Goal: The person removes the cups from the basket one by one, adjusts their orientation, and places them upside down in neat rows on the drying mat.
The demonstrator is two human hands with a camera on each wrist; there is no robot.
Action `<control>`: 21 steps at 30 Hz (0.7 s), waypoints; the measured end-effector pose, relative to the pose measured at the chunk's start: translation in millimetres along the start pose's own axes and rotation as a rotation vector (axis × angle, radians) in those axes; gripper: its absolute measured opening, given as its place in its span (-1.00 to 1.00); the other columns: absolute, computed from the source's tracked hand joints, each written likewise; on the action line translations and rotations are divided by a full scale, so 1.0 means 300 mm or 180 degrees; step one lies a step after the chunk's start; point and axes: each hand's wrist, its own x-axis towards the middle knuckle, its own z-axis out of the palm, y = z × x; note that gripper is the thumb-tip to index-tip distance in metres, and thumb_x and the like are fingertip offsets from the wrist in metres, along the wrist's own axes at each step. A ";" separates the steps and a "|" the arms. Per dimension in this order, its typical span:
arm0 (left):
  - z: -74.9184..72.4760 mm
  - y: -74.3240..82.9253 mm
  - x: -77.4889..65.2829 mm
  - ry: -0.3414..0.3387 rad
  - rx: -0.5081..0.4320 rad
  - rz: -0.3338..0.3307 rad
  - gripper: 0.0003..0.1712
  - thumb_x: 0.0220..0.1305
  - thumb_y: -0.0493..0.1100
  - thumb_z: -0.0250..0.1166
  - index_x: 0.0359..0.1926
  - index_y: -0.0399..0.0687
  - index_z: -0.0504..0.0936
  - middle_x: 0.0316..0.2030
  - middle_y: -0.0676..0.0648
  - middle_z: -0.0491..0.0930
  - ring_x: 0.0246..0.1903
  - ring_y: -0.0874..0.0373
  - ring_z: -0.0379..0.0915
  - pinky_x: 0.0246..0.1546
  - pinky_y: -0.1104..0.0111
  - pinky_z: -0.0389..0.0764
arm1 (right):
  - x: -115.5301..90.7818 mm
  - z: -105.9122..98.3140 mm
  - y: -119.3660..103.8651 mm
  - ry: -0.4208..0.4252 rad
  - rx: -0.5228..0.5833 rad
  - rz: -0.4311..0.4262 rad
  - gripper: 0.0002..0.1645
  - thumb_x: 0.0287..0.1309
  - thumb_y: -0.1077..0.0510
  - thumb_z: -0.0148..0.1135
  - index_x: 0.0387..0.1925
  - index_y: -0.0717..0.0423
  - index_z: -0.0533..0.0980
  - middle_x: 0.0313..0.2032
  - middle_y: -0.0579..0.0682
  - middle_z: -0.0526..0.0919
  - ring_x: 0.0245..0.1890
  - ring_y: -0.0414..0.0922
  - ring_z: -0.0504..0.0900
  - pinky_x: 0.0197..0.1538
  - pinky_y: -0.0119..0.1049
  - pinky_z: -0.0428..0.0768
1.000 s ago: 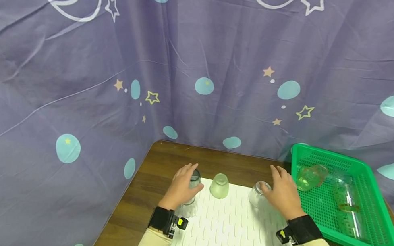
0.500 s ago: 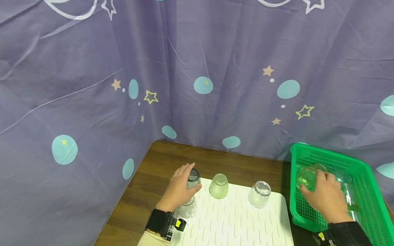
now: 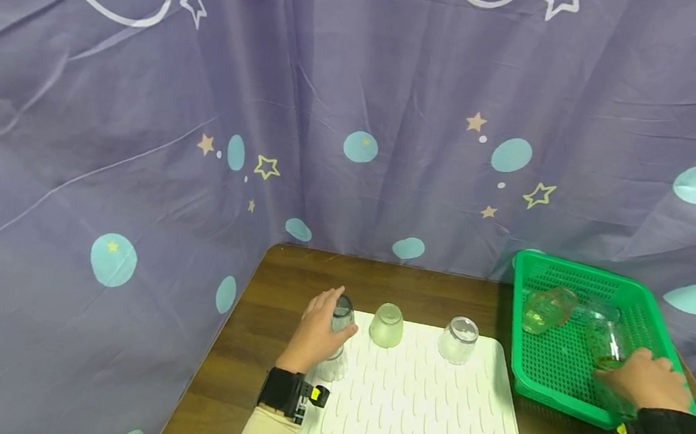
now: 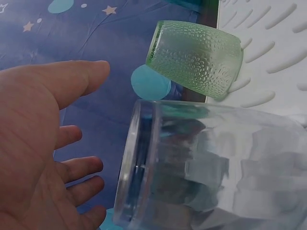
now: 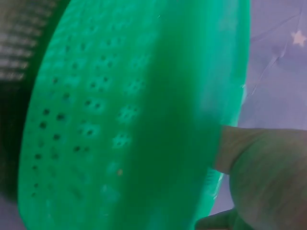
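My left hand [image 3: 317, 332] hovers with spread fingers beside a dark-tinted glass [image 3: 344, 310] at the back left of the white mat [image 3: 418, 397]. In front of that glass is a clear glass [image 3: 333, 368]. The left wrist view has the fingers apart from a large clear glass [image 4: 225, 167], with a textured green glass [image 4: 196, 60] beyond. Reaching over the front right of the green basket [image 3: 565, 406], my right hand [image 3: 651, 382] covers part of the clear glassware inside. The basket wall hides its fingertips in the right wrist view, so I cannot tell its grip.
Upside down on the mat's back edge stands another clear glass [image 3: 458, 340]. A yellow-green glass [image 3: 545, 312] and a clear glass [image 3: 606, 341] lie in the basket. The wooden table [image 3: 244, 334] meets a purple curtain [image 3: 388, 200] behind.
My right hand has moved right from the clear glass on the mat, past the yellow-green glass, to the basket's front right. The left hand has stayed nearly still.
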 end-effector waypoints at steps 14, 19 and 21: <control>-0.003 -0.008 -0.008 -0.0017 -0.0055 -0.0050 -0.05 0.40 0.11 0.37 0.63 0.04 0.11 0.54 -0.20 0.18 0.54 -0.22 0.01 0.44 -0.23 0.19 | 0.021 0.027 0.013 -0.0308 -0.0222 0.0179 0.06 0.22 -0.09 0.40 0.08 0.90 0.18 -0.06 0.79 0.32 -0.04 0.61 0.46 -0.03 0.30 0.59; -0.003 -0.008 -0.006 -0.0002 -0.0034 -0.0058 -0.04 0.40 0.13 0.37 0.63 0.04 0.10 0.54 -0.19 0.19 0.55 -0.21 0.01 0.44 -0.22 0.18 | 0.027 0.029 0.020 -0.0221 -0.0217 0.0118 0.06 0.21 -0.03 0.41 0.06 0.92 0.09 -0.17 0.71 0.44 -0.14 0.54 0.55 -0.10 0.24 0.63; -0.002 -0.008 -0.007 -0.0020 -0.0033 -0.0077 -0.04 0.40 0.14 0.36 0.63 0.05 0.10 0.55 -0.19 0.18 0.55 -0.20 -0.01 0.45 -0.22 0.18 | 0.032 0.033 0.023 -0.0220 -0.0210 0.0109 0.08 0.23 -0.02 0.40 0.06 0.93 0.04 -0.20 0.70 0.44 -0.15 0.53 0.56 -0.10 0.23 0.63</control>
